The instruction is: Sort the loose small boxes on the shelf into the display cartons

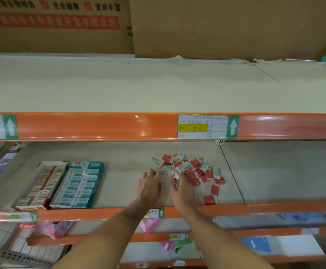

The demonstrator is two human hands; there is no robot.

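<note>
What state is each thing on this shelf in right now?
Red carton: open, rows nearly full.
Teal carton: open, rows nearly full.
Loose boxes: red and teal mixed in an unsorted heap.
Left hand: reaching at the heap's edge, grip unclear.
Right hand: in the heap, something white at its fingertips, blurred.

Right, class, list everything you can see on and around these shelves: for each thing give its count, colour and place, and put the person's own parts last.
Loose small boxes: a pile, too many to count exactly, red and teal-white, middle shelf, right of centre.
Red display carton: one, red and white, middle shelf, left.
Teal display carton: one, teal, touching the red carton's right side.
Cardboard cartons: at least two, brown, top shelf.
Price label: one, white and yellow, on the orange shelf edge.
Pink packets: several, lower shelf.
Left hand: one, fingers spread, at the pile's left edge.
Right hand: one, pinching a small box.
</note>
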